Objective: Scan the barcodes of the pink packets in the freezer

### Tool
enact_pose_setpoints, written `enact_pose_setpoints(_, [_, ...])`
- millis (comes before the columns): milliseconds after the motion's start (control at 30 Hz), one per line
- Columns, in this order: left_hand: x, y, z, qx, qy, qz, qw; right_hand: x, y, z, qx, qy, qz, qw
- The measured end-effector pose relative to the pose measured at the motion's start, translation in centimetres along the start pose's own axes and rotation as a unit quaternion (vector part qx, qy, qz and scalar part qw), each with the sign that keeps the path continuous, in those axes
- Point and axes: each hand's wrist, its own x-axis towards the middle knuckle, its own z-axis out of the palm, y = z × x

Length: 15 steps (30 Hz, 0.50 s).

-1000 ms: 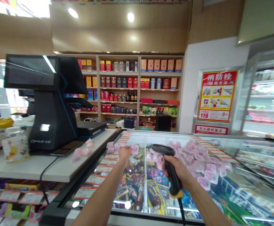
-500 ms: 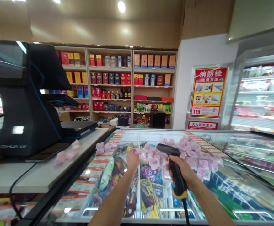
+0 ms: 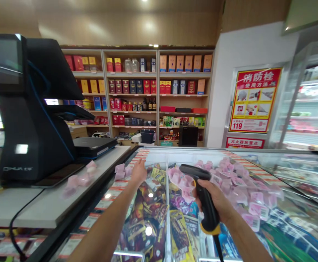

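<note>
My right hand (image 3: 212,196) is wrapped round the handle of a black and yellow barcode scanner (image 3: 206,203), whose head points left over the glass top of a freezer (image 3: 154,156). Beneath and to the right of it lies a loose pile of small pink packets (image 3: 230,178), some with barcode labels. My left hand (image 3: 139,171) reaches over the freezer's left side, beside a small group of pink packets (image 3: 120,171). Its fingers look pressed together, and whatever they may hold is hidden.
On the left, a white counter (image 3: 35,207) carries a black checkout terminal (image 3: 38,131) and more pink packets (image 3: 78,180). Bagged frozen goods (image 3: 145,214) show through the glass. Shelves of boxes (image 3: 131,87) stand behind, a red poster (image 3: 255,100) hangs at right.
My left hand has moved left, from the pile's edge to the small group of pink packets. The scanner stays in my right hand. The view has shifted slightly.
</note>
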Motion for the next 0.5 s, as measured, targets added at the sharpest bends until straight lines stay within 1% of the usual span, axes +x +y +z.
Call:
enact_pose_setpoints(67, [1.4,-1.7,-0.9,0.030,-0.007,0.009,0.999,0.3,0.2,0.1,0.003,-0.003,0.002,1.000])
enact_pose_setpoints(133, [2.6,-2.8,-1.2,0.048,-0.022,0.016,0.998,0.5,0.4,0.1,0.002,0.000,0.004,1.000])
enact_pose_setpoints(200, [3.5,-3.5,-1.2,0.052,-0.040,0.014,0.998,0.5,0.4,0.1,0.002,-0.002,0.005,1.000])
enact_pose_setpoints(267, [4.1,-3.8,-1.2,0.038,-0.060,-0.002,0.997,0.5,0.3,0.1,0.006,-0.010,0.004,1.000])
enact_pose_setpoints(400, [4.2,-3.3,-1.5,-0.041,-0.083,-0.061,0.994,0.5,0.2,0.4,0.014,-0.013,0.000,1.000])
enact_pose_setpoints(500, [3.3,-2.0,-1.6,-0.147,-0.069,-0.126,0.979,0.4,0.4,0.9,0.021,-0.019,0.004,1.000])
